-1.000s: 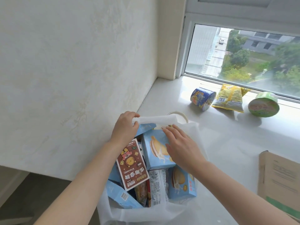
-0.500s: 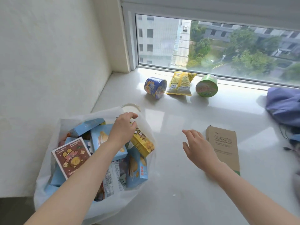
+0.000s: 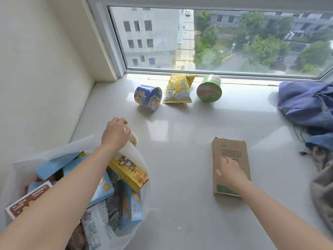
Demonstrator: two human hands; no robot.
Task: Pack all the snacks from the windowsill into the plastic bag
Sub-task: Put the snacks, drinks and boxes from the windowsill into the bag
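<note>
White translucent plastic bag [image 3: 132, 156] near left, rim pinched by left hand [image 3: 115, 134], right hand [image 3: 231, 173] flat, fingers loosely spread on brown cardboard box [image 3: 232, 148], blue snack cup [image 3: 147, 97], yellow crisp packet [image 3: 178, 89] and green snack cup [image 3: 209, 91] lying far by window, left forearm hiding some bagged boxes, bag bottom cut off.

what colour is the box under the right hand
Box is brown with a green strip; head view.

hands: left hand [image 3: 115, 135] bare, right hand [image 3: 232, 175] bare | left forearm [image 3: 63, 188] bare | right forearm [image 3: 275, 212] bare
</note>
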